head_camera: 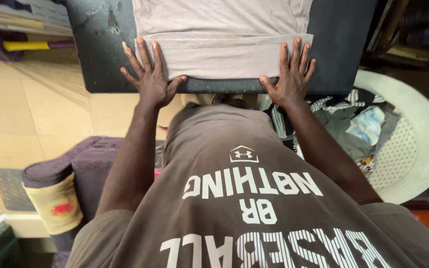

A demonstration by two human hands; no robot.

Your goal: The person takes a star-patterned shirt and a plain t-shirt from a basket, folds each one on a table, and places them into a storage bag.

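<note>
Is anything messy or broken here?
Yes. The dark padded board is scuffed, with pale worn patches near its far left corner. The pale folded cloth lies neat under both flat hands, left and right.

Both hands lie flat, fingers spread, on the folded hem of a pale pinkish-grey cloth garment [222,47] spread over a dark, scuffed padded board [100,59] at the top of the frame. The left hand [150,74] presses the left corner, the right hand [288,73] the right. A white perforated plastic basket [413,149] of clothes sits at the right edge.
</note>
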